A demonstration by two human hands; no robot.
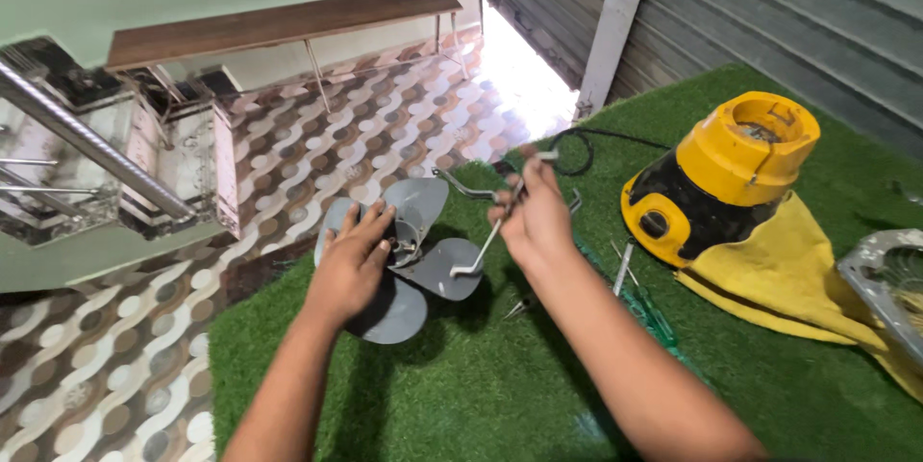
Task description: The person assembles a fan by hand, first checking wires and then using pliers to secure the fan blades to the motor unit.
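My left hand grips a grey plastic fan blade by its hub, holding it just above the green turf mat. My right hand is closed on a thin bent metal rod; its hooked lower end rests by one blade, and its upper end sticks out past my fingers. A second bent wire piece juts left from the same hand.
A yellow and black mixer base sits on a yellow cloth at the right, with a black cable behind. A green-handled screwdriver lies on the turf. A metal grille at the far right. Patterned floor tiles, a wooden bench, and a railing on the left.
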